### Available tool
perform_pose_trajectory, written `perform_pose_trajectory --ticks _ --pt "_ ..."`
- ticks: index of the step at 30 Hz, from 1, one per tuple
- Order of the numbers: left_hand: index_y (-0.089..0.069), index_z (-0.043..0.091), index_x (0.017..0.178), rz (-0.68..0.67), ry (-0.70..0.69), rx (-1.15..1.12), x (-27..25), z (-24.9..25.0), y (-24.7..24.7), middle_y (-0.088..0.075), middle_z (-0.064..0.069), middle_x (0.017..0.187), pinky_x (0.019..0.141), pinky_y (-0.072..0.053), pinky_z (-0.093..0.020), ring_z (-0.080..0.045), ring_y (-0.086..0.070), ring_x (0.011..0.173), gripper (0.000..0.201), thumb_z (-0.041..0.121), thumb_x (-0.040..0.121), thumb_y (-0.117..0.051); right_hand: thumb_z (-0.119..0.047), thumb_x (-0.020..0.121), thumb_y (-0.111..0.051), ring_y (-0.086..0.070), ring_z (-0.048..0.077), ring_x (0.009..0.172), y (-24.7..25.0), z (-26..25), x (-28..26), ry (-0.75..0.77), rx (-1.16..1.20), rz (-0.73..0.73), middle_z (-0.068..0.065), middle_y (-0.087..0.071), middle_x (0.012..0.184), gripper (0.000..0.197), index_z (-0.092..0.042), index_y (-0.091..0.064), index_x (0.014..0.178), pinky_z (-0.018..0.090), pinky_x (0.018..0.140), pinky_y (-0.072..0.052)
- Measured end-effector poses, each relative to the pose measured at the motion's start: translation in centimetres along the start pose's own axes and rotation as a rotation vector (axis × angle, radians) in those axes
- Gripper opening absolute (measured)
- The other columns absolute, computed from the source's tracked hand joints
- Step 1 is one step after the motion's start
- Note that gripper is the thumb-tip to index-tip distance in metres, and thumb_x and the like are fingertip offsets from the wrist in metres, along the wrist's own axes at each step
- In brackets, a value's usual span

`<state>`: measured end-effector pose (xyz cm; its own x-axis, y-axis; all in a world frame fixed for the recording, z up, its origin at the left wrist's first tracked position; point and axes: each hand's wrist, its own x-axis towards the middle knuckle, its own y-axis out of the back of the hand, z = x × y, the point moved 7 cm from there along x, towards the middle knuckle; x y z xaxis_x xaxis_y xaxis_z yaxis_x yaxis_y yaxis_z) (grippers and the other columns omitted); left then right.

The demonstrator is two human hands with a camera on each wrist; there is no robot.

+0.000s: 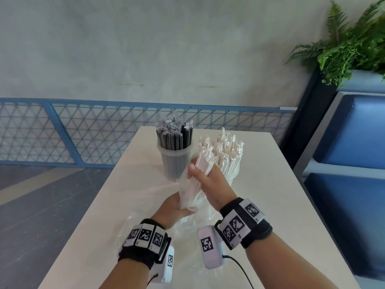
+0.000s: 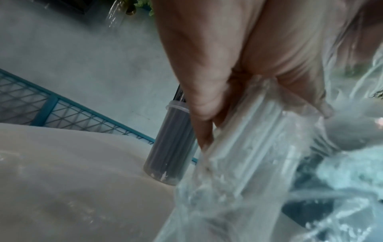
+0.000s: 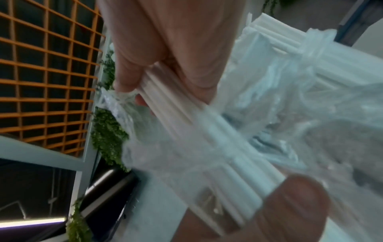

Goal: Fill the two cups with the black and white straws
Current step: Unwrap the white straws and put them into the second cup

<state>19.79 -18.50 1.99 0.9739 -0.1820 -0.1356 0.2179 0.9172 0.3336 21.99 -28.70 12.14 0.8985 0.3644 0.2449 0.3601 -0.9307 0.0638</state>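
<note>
A clear cup [image 1: 174, 163] packed with black wrapped straws [image 1: 174, 135] stands at the table's far middle, also seen as the cup [image 2: 171, 147] in the left wrist view. To its right a second clear cup [image 1: 232, 174] holds white straws [image 1: 228, 150]. My right hand [image 1: 205, 174] grips a bundle of white straws [image 1: 203, 165] half out of a clear plastic bag [image 1: 188, 195]. My left hand [image 1: 175, 209] grips the bag's lower end. In the right wrist view the bundle [image 3: 182, 117] runs through the bag [image 3: 279, 98].
The cream table [image 1: 281, 195] has crumpled clear plastic [image 1: 145, 230] lying on it under my wrists. A blue mesh railing [image 1: 62, 132] runs behind the table. Blue padded seats [image 1: 354, 142] and a fern planter [image 1: 350, 49] stand at the right.
</note>
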Motion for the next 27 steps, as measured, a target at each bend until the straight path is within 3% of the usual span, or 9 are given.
perform_pose_trajectory --ticks 3,7,10,12,14,18,21,24,27 --pt "-0.052 0.031 0.115 0.044 -0.04 0.001 0.4 0.8 0.4 -0.062 0.005 0.114 0.096 -0.045 -0.03 -0.012 -0.057 0.11 0.042 0.021 0.079 -0.072 -0.019 0.082 -0.066 -0.06 0.005 0.07 -0.1 0.3 0.0 -0.04 0.031 -0.058 -0.004 -0.06 0.074 0.006 -0.017 -0.06 0.084 0.02 0.068 -0.049" --pt "-0.056 0.04 0.101 0.111 -0.081 -0.048 0.4 1.4 0.7 -0.067 0.01 0.104 0.086 -0.049 -0.025 -0.005 -0.061 0.101 0.041 0.029 0.067 -0.077 -0.015 0.082 -0.067 -0.058 0.001 0.064 -0.3 0.0 -0.4 -0.051 -0.056 -0.074 -0.004 -0.058 0.071 0.011 -0.015 -0.057 0.079 0.016 0.062 -0.046" --pt "-0.063 0.024 0.108 0.17 -0.126 -0.008 0.5 1.2 1.3 -0.07 0.007 0.1 0.081 -0.049 -0.017 -0.001 -0.063 0.093 0.045 0.031 0.066 -0.077 -0.021 0.086 -0.063 -0.059 0.006 0.061 2.0 -4.0 0.3 0.087 -0.036 0.11 -0.001 -0.06 0.066 0.016 -0.014 -0.053 0.074 0.017 0.058 -0.049" --pt "-0.063 0.015 0.108 0.243 -0.134 0.012 0.5 0.8 1.8 -0.068 0.007 0.096 0.075 -0.045 -0.007 0.004 -0.062 0.086 0.037 0.015 0.073 -0.076 -0.021 0.086 -0.062 -0.062 0.011 0.06 4.2 -6.4 0.7 0.149 0.033 0.26 -0.003 -0.062 0.061 0.017 -0.013 -0.055 0.074 0.024 0.062 -0.053" --pt "-0.063 0.017 0.095 0.333 -0.1 -0.007 0.5 0.0 2.5 -0.064 0.009 0.085 0.068 -0.041 -0.002 0.0 -0.059 0.08 0.024 0.005 0.076 -0.072 -0.022 0.086 -0.064 -0.06 0.017 0.058 6.3 -8.0 0.9 0.193 0.042 0.406 -0.004 -0.06 0.055 0.022 -0.018 -0.057 0.065 0.033 0.064 -0.054" --pt "-0.057 0.02 0.069 0.505 0.001 -0.153 -0.1 -1.7 4.0 -0.065 0.011 0.064 0.071 -0.044 -0.025 -0.016 -0.059 0.071 0.017 0.019 0.076 -0.072 -0.026 0.085 -0.066 -0.052 0.017 0.055 9.2 -8.8 1.1 0.227 0.038 0.559 -0.001 -0.055 0.053 0.035 -0.024 -0.056 0.052 0.035 0.065 -0.047" --pt "-0.056 0.017 0.067 0.539 0.019 -0.193 -0.6 -1.5 4.6 -0.066 -0.004 0.073 0.077 -0.045 -0.035 -0.021 -0.06 0.071 0.021 0.035 0.065 -0.065 -0.027 0.086 -0.065 -0.051 0.008 0.051 9.7 -8.3 1.5 0.202 -0.047 0.569 -0.001 -0.054 0.054 0.033 -0.02 -0.052 0.055 0.024 0.062 -0.046" --pt "-0.059 0.016 0.076 0.52 -0.019 -0.246 -0.5 -0.5 4.6 -0.068 -0.008 0.079 0.082 -0.048 -0.038 -0.025 -0.064 0.079 0.009 0.017 0.079 -0.067 -0.027 0.085 -0.065 -0.05 -0.003 0.048 9.5 -7.9 2.2 0.196 -0.113 0.558 -0.003 -0.054 0.056 0.028 -0.018 -0.052 0.062 0.009 0.055 -0.043" --pt "-0.061 0.013 0.079 0.505 -0.051 -0.255 -0.5 0.4 4.6 -0.068 -0.009 0.08 0.075 -0.049 -0.03 -0.023 -0.064 0.079 0.007 0.009 0.086 -0.061 -0.025 0.084 -0.066 -0.051 -0.007 0.047 9.6 -7.8 2.5 0.208 -0.143 0.569 -0.005 -0.055 0.057 0.024 -0.019 -0.053 0.064 0.006 0.053 -0.042"
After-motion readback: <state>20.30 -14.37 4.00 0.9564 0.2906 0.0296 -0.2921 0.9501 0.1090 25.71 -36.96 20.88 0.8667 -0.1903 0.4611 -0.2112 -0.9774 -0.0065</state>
